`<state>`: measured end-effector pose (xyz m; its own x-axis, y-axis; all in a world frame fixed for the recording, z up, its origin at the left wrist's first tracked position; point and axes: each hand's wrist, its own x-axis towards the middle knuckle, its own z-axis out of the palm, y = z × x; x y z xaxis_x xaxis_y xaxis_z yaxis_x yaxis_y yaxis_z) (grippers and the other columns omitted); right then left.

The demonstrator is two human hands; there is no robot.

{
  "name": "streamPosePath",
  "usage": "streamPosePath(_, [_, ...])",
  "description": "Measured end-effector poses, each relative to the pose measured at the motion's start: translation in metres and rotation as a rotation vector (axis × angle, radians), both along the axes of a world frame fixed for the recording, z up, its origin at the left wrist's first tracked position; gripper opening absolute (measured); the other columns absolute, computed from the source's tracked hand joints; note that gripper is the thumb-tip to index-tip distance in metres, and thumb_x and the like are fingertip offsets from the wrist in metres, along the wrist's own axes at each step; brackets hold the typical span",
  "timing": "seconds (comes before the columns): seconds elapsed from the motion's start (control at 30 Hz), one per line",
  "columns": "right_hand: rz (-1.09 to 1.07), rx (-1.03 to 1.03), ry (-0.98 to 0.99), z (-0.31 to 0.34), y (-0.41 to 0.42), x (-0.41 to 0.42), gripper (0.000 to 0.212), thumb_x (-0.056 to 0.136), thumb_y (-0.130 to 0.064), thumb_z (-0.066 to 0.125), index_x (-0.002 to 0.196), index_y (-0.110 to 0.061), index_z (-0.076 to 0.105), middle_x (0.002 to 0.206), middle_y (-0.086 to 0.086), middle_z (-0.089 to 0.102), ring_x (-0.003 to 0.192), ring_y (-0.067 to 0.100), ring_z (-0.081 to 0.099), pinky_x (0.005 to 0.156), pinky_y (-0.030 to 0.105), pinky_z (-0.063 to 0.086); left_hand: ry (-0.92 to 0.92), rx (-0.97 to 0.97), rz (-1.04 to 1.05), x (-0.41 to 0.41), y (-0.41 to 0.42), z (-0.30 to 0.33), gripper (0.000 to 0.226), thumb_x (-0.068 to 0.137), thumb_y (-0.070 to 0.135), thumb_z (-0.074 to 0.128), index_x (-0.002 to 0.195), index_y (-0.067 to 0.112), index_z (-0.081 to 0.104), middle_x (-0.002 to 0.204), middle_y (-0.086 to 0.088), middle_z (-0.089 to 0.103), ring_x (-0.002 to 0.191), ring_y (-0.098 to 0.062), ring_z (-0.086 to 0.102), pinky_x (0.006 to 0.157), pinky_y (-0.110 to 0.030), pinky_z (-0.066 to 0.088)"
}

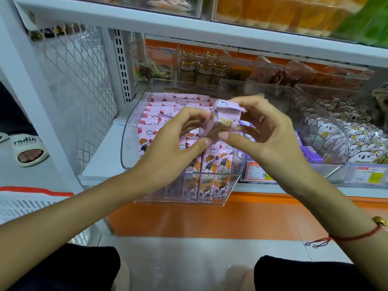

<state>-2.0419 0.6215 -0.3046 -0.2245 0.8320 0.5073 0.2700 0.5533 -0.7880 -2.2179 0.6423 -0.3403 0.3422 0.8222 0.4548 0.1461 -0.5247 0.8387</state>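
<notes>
A small stack of pink snack packets (225, 118) is held between both hands above a clear plastic bin (130, 131) on a low store shelf. My left hand (176, 139) pinches the stack's left side with thumb and fingers. My right hand (264, 131) grips its right side, thumb under and fingers over the top. The bin holds several rows of the same pink cartoon-printed packets (168, 108), upright and packed close.
A second clear bin (327, 131) of koala-print packets sits to the right. Price tags (258, 172) line the shelf edge. A white shelf (189, 24) hangs above. A white basket (31, 206) stands lower left, and another person's sandalled foot (29, 153) is at far left.
</notes>
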Motion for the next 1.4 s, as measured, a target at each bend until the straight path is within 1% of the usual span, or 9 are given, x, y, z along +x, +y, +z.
streamPosePath(0.23, [-0.179,-0.056,0.009,-0.001,0.000,-0.002,0.048,0.074,-0.029,0.076,0.117,-0.021,0.057,0.103,-0.005,0.066,0.086,0.009,0.065,0.072,0.018,0.052,0.007,0.004,0.089,0.002,0.000,0.000,0.032,0.086,0.031,0.067,0.116,0.027,0.056,0.112,0.016,0.064,0.101,0.000,0.060,0.092,-0.017,0.046])
streamPosePath(0.4, [-0.238,-0.183,0.074,0.001,0.003,-0.001,0.043,0.071,-0.039,0.072,0.099,-0.008,0.062,0.070,0.007,0.068,0.055,0.010,0.061,0.053,0.021,0.049,0.001,-0.062,0.112,0.006,-0.006,0.002,0.031,0.077,0.051,0.067,0.103,0.034,0.060,0.099,0.016,0.064,0.080,-0.001,0.060,0.077,-0.019,0.050])
streamPosePath(0.57, [0.023,-0.378,0.211,0.001,0.009,0.013,0.025,0.080,-0.030,0.063,0.099,-0.015,0.065,0.084,-0.002,0.073,0.072,0.012,0.068,0.062,0.019,0.052,-0.035,-0.304,-0.118,0.001,-0.004,0.011,0.036,0.082,0.056,0.041,0.107,0.038,0.061,0.100,0.026,0.070,0.095,0.009,0.063,0.079,-0.005,0.046])
streamPosePath(0.67, [0.068,-0.368,0.182,0.000,0.011,0.016,0.026,0.083,-0.026,0.065,0.109,-0.021,0.064,0.097,-0.008,0.073,0.085,0.007,0.068,0.071,0.019,0.053,-0.056,-0.373,-0.212,-0.002,-0.001,0.012,0.035,0.083,0.046,0.046,0.111,0.032,0.063,0.106,0.010,0.073,0.095,-0.002,0.068,0.076,-0.013,0.053])
streamPosePath(0.83, [-0.039,-0.354,0.057,0.005,0.011,0.018,0.035,0.080,-0.044,0.068,0.106,-0.022,0.061,0.097,-0.005,0.070,0.083,0.011,0.066,0.064,0.021,0.051,-0.030,-0.141,-0.008,-0.003,0.002,0.006,0.033,0.075,0.040,0.062,0.107,0.031,0.060,0.101,0.017,0.067,0.091,0.009,0.062,0.071,-0.005,0.045])
streamPosePath(1.0, [-0.089,-0.265,0.088,0.003,0.006,0.011,0.019,0.085,-0.030,0.062,0.099,-0.017,0.063,0.089,-0.006,0.072,0.083,0.010,0.068,0.068,0.020,0.054,0.011,-0.078,0.026,0.000,0.003,0.000,0.040,0.073,0.044,0.067,0.110,0.033,0.057,0.110,0.019,0.062,0.094,0.009,0.060,0.070,-0.004,0.045])
streamPosePath(1.13, [-0.225,-0.293,0.354,0.009,0.015,0.023,0.008,0.089,-0.016,0.063,0.095,-0.012,0.067,0.085,-0.001,0.074,0.078,0.012,0.068,0.073,0.020,0.054,0.278,0.034,0.172,-0.017,0.024,0.009,0.063,0.072,0.053,0.070,0.128,0.032,0.050,0.130,0.020,0.051,0.114,0.005,0.051,0.091,-0.015,0.043])
streamPosePath(1.23, [-0.340,-0.299,0.484,0.010,0.026,0.032,0.029,0.089,-0.010,0.064,0.115,-0.002,0.055,0.093,0.006,0.071,0.079,0.015,0.070,0.075,0.021,0.056,0.571,0.184,0.317,-0.026,0.043,0.011,0.045,0.088,0.033,0.066,0.130,0.027,0.051,0.137,0.007,0.049,0.123,-0.010,0.047,0.099,-0.031,0.040])
streamPosePath(1.4, [-0.409,-0.199,0.340,0.013,0.047,0.024,0.039,0.087,-0.009,0.066,0.119,-0.006,0.044,0.110,0.016,0.065,0.097,0.021,0.068,0.081,0.026,0.056,0.914,0.235,0.261,-0.016,0.054,0.001,0.043,0.100,0.042,0.037,0.130,0.014,0.050,0.125,-0.003,0.057,0.114,-0.023,0.051,0.089,-0.038,0.044])
